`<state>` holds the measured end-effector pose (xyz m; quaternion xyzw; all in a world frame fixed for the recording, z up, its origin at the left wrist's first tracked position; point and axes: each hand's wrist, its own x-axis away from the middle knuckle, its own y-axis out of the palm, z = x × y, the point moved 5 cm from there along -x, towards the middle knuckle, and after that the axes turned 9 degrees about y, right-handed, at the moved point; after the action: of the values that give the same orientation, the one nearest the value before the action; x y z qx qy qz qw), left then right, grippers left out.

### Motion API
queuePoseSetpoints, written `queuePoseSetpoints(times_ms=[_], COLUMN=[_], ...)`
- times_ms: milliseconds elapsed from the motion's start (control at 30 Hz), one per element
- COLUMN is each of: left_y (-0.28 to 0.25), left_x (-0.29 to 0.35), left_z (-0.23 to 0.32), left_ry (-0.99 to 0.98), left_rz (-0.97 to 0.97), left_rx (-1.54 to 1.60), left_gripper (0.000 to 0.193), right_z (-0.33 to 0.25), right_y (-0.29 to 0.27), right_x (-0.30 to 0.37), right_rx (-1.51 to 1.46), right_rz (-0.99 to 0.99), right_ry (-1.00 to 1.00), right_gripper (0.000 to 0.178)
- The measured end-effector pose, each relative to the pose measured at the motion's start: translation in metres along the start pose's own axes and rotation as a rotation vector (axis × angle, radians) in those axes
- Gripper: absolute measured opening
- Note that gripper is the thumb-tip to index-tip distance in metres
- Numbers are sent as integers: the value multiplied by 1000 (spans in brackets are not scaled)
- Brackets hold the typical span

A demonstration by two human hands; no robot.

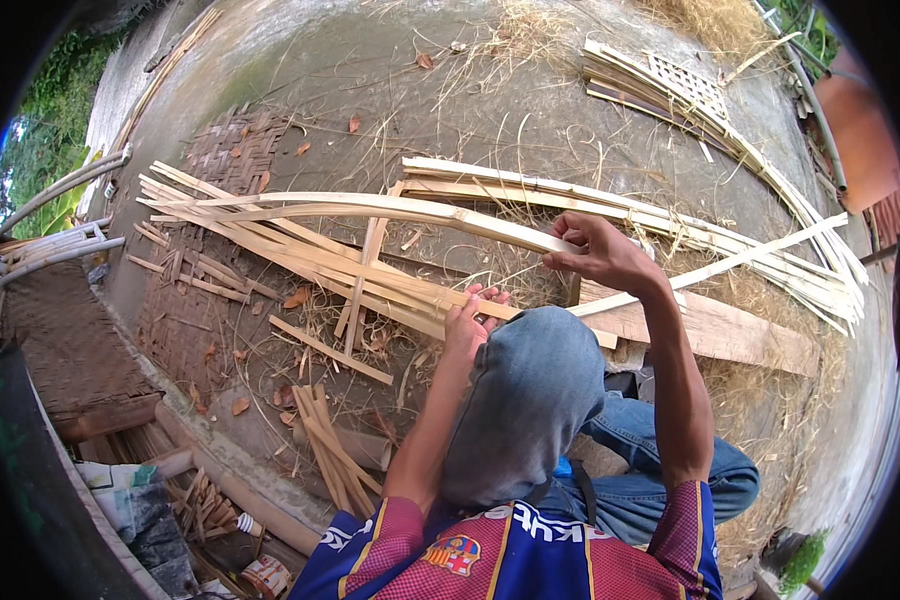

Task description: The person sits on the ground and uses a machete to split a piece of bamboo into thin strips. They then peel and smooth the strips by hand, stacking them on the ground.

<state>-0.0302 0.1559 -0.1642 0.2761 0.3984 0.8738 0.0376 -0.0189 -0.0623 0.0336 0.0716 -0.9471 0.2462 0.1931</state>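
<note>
Head view: handling the pale strip [370, 203], I judge.
My right hand [605, 252] pinches it, thumb and finger closed; it extends leftward from them. My left hand [466, 322] half-curls at flat strips [420, 286], hold unclear. Next should need steady pinch.

The long strips [410, 209] are pale yellow. The jeans [530, 390] are faded blue. The shirt [555, 570] has red and blue stripes with thin yellow lines. The mat [235, 145] is brown with a criss-cross pattern. The ground [370, 90] is grey.
</note>
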Motion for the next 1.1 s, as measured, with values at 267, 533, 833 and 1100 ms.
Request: queuePoseSetpoints(times_ms=[267,533,833,1100], left_y=[-2,25,21,29], left_x=[-2,20,18,17], left_z=[-2,19,8,5], left_ry=[50,196,89,119], left_rz=[-30,-5,90,-21], left_rx=[-131,-661,-360,-46], left_gripper=[17,25,21,19], right_z=[53,74,66,43], right_y=[38,49,45,52], right_x=[7,0,2,4], right_rx=[94,42,40,190], right_rz=[-316,-300,-273,-93], right_ry=[216,202,210,148], right_gripper=[42,43,42,41])
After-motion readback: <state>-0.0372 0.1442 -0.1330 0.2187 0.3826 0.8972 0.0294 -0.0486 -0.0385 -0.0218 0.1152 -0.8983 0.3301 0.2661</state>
